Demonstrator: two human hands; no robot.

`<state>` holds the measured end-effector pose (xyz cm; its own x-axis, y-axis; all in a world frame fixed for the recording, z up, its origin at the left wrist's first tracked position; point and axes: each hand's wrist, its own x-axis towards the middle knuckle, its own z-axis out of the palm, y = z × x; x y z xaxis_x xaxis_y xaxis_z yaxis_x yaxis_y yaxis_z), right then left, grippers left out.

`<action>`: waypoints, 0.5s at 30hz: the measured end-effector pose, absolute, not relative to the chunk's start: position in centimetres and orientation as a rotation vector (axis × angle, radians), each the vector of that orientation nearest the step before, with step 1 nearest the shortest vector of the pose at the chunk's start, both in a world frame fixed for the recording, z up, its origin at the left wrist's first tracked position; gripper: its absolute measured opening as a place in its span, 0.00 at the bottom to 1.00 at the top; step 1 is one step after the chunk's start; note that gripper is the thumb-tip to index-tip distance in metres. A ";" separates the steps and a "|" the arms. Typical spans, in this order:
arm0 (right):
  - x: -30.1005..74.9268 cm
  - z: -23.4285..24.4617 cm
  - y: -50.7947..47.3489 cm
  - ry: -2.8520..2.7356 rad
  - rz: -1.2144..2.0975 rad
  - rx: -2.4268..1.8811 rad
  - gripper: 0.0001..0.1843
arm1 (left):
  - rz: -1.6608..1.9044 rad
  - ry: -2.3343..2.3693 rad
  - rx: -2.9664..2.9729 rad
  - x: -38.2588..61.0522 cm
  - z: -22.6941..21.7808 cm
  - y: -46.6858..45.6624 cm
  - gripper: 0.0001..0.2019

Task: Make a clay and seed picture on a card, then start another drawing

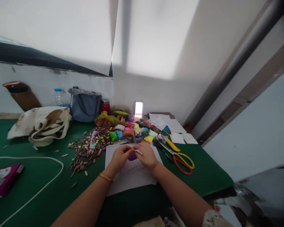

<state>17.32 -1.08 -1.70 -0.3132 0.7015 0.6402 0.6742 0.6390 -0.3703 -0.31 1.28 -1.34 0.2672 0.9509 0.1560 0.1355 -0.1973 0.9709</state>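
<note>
Over a white sheet of paper, my left hand and my right hand come together, fingertips nearly touching. Both are closed in a pinch, and the small thing between the fingers is too hidden to name. Just below the fingertips shows a purple rounded piece, which looks like modelling clay; whether it lies on the paper or touches the fingers, I cannot tell. Behind the hands lie several coloured clay packets, among them a green packet and a yellow packet.
Scissors with red and yellow handles and a yellow-handled cutter lie right. Sunflower seeds mixed with coloured beads spread left. Further out are a cloth bag, a blue bag, a lit phone and a white cable.
</note>
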 end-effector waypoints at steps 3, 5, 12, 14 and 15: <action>17.4 -0.9 -1.2 -2.023 0.034 -1.036 0.07 | 1.041 0.984 1.523 -0.2 -1.0 1.2 0.19; 17.5 -0.4 -1.4 -1.978 0.048 -1.049 0.06 | 1.029 0.933 1.479 0.0 -0.7 0.8 0.23; 17.6 0.5 -2.3 -1.930 0.058 -1.074 0.05 | 0.950 0.847 1.277 0.2 0.5 -0.3 0.22; 17.4 0.5 -2.4 -1.939 0.056 -1.068 0.05 | 0.929 0.829 1.249 0.2 0.7 -0.5 0.22; 17.3 0.5 -2.3 -1.942 0.053 -1.065 0.05 | 0.917 0.825 1.241 0.1 0.7 -0.6 0.22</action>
<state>17.35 -2.35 0.46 -0.2313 0.6937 0.6821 0.6552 0.6293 -0.4179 0.10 -0.55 0.72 0.4142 0.9098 -0.0261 -0.1215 0.0837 0.9891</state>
